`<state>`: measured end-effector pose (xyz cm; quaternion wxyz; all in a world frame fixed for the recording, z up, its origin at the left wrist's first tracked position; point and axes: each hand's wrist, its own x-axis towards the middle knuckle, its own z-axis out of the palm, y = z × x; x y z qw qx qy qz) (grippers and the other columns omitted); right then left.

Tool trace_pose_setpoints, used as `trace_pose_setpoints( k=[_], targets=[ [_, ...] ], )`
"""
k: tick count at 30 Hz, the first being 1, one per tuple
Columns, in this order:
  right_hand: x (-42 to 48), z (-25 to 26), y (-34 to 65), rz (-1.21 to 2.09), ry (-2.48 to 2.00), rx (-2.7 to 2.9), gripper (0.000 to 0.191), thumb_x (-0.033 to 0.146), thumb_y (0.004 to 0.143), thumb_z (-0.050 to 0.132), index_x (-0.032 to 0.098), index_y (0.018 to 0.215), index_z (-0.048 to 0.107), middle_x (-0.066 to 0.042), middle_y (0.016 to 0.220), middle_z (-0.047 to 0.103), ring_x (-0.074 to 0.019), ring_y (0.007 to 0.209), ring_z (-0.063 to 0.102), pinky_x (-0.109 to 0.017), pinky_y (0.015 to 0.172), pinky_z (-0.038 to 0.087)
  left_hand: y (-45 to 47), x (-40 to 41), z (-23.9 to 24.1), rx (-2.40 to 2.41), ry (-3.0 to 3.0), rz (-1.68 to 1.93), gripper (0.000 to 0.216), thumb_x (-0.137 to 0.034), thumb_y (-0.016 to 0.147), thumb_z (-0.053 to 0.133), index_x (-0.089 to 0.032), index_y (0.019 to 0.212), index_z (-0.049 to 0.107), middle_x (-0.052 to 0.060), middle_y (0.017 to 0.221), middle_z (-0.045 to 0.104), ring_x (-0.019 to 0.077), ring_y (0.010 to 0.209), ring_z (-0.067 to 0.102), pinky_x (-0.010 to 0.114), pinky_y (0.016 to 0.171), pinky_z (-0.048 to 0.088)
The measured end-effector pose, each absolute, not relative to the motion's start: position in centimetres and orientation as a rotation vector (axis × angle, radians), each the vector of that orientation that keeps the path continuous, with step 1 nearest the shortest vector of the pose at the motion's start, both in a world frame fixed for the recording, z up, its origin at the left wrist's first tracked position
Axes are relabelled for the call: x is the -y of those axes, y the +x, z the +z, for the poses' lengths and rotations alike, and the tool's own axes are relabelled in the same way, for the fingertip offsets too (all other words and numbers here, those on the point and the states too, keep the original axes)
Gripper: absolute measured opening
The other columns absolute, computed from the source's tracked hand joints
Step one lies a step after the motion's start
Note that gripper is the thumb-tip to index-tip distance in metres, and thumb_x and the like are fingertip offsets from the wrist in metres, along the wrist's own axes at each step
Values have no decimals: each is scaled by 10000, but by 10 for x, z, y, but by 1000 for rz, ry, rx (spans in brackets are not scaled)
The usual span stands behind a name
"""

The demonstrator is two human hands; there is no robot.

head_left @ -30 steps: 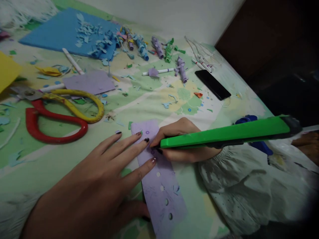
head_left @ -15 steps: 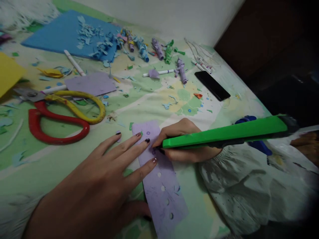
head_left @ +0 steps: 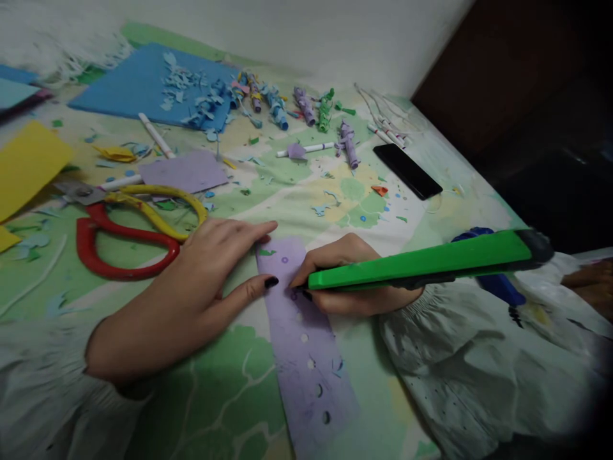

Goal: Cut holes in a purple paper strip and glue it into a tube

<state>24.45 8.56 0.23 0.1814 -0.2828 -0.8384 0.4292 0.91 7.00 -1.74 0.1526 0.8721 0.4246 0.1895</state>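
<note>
A strip of purple paper (head_left: 316, 358) with a row of small round holes lies lengthwise before me. My right hand (head_left: 342, 255) grips a green utility knife (head_left: 421, 260), its front end low over the strip beside a small drawn circle. The blade itself is hidden by the fingers. At the strip's top left edge rests my left hand (head_left: 201, 281), thumb and fingers apart, thumb tip on the paper. Just behind it lie scissors (head_left: 129, 271) with one red and one yellow handle.
Beyond the strip are a purple paper piece (head_left: 186, 172), several rolled paper figures (head_left: 349, 145), white pens (head_left: 156, 135) and a black phone (head_left: 407, 171). A blue foam sheet (head_left: 119, 89) with scraps lies at the back. Yellow paper (head_left: 33, 163) is at left.
My left hand has turned and shifted up the strip, from fingers spread flat across it to its upper left edge. The right hand stays on the drawn circle with the knife.
</note>
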Motion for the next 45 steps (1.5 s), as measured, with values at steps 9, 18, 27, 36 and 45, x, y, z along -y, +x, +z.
trace_pose_setpoints(
  k=[9,18,27,36,45],
  targets=[
    [-87,6,247,1232,-781,2420,235,133,760,580,104,963,695,-20,774,703,-68,639,601,-149,607,454,15,-73,-15,-1412,2329,516,433,-484,829,546,-221,1171,497,30,854,529,224,763,537,356,674,433],
    [-84,2,244,1086,-866,2415,214,113,705,603,122,888,714,17,665,665,-62,556,539,-159,562,419,18,-71,-18,-1346,2475,501,451,-494,834,537,-244,1208,512,76,1144,600,290,1026,540,429,860,419],
    [-86,-2,247,1152,-793,2380,186,135,722,616,117,893,688,26,682,645,-50,568,532,-147,578,424,19,-76,-14,-1339,2346,474,344,-378,883,425,-291,1188,560,27,1106,659,267,968,576,424,821,430],
    [-86,-3,248,1130,-804,2371,165,130,719,610,125,869,678,34,658,622,-50,579,526,-142,571,416,19,-78,-15,-1259,2391,473,311,-384,900,414,-308,1131,607,20,1089,681,279,1002,574,436,829,421],
    [-87,-2,247,1129,-781,2371,181,109,698,608,99,862,684,32,638,615,-45,556,514,-137,553,413,18,-77,-14,-1248,2399,463,330,-357,904,410,-310,1162,611,25,1082,667,286,1020,562,450,841,417]
  ],
)
